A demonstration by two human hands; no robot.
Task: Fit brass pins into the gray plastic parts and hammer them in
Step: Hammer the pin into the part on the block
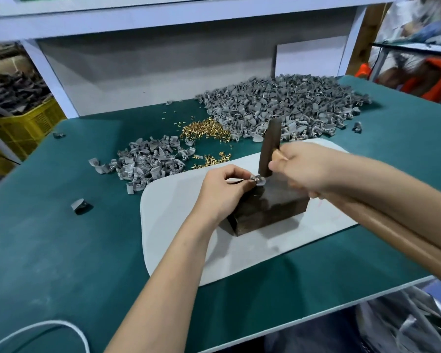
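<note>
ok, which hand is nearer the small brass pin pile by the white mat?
Left. The left hand sits just below the small brass pin pile, pinching a gray part on the block. The right hand grips the hammer, further right.

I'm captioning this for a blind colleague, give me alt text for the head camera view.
A person's left hand steadies a small gray plastic part on a dark rectangular block while the right hand holds a wooden-handled dark metal hammer on it. Heaps of gray parts and brass pins lie behind on the green table.
</note>
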